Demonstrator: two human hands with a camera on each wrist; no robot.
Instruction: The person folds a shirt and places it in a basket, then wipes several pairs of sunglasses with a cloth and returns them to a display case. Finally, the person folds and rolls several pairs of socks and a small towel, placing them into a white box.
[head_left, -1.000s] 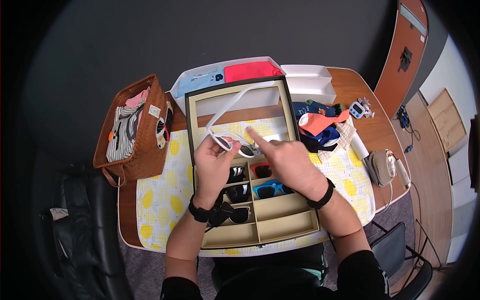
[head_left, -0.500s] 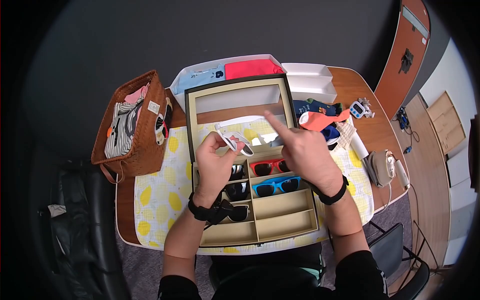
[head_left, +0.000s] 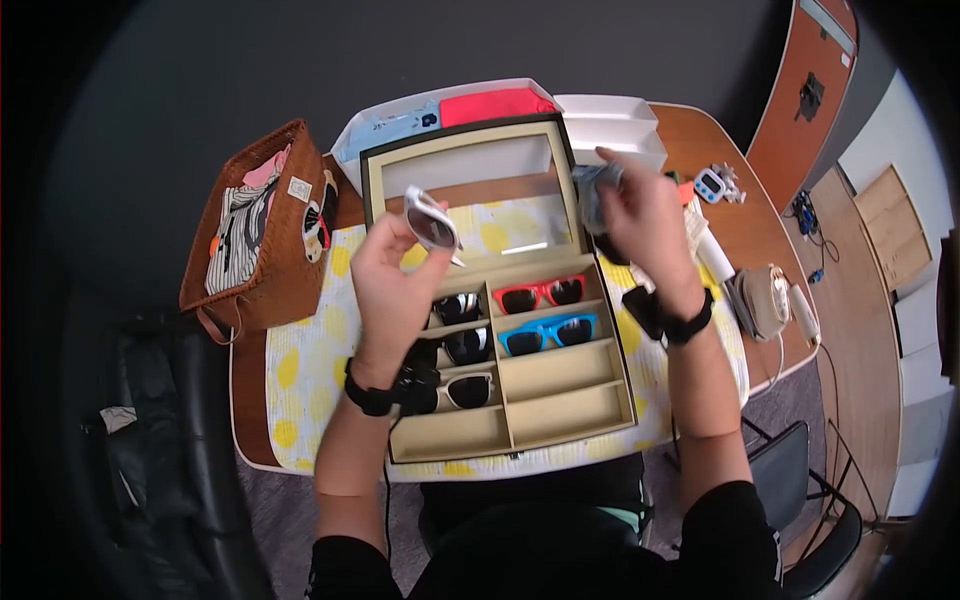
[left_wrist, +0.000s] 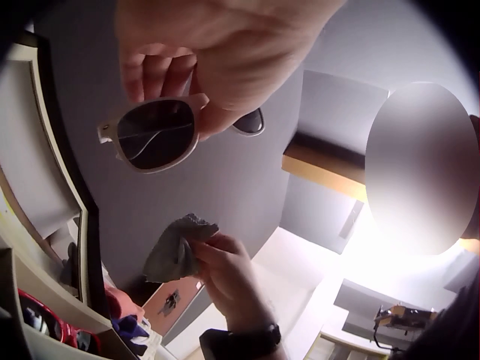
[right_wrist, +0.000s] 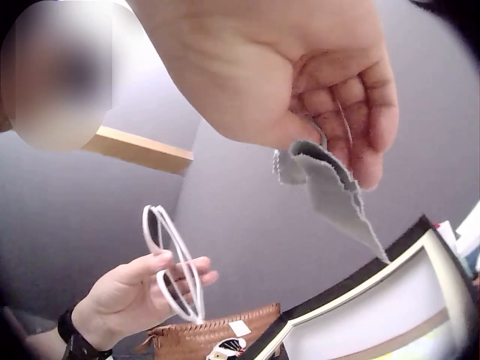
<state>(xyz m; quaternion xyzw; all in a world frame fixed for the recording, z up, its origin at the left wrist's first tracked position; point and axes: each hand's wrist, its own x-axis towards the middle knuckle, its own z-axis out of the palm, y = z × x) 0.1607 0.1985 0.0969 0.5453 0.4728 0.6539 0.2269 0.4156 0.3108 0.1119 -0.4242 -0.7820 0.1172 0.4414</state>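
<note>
My left hand (head_left: 390, 295) pinches white-framed sunglasses (head_left: 432, 222) at the bridge, with a dark lens on either side of the thumb in the left wrist view. Over on the right, my right hand (head_left: 655, 230) holds a small grey cloth (right_wrist: 337, 206) between thumb and fingers; it hangs down in a fold. Both hands are raised above an eyeglass case (head_left: 560, 372) whose windowed lid (head_left: 460, 135) stands up. Red sunglasses (head_left: 541, 293) and blue sunglasses (head_left: 548, 332) lie in its right column. Dark-lensed pairs and pale-framed sunglasses (head_left: 468, 391) fill slots on the left.
A brown woven basket (head_left: 285, 270) of clothes stands at left. Behind the lid are a white box with folded blue and red clothes (head_left: 500, 104) and a white divided tray (head_left: 610, 125). A timer (head_left: 710, 185) and a beige device (head_left: 765, 297) sit at right.
My right hand has moved from beside the glasses to the right and now holds the grey cloth. My left hand has lifted the white sunglasses and turned them; their extended temple no longer shows.
</note>
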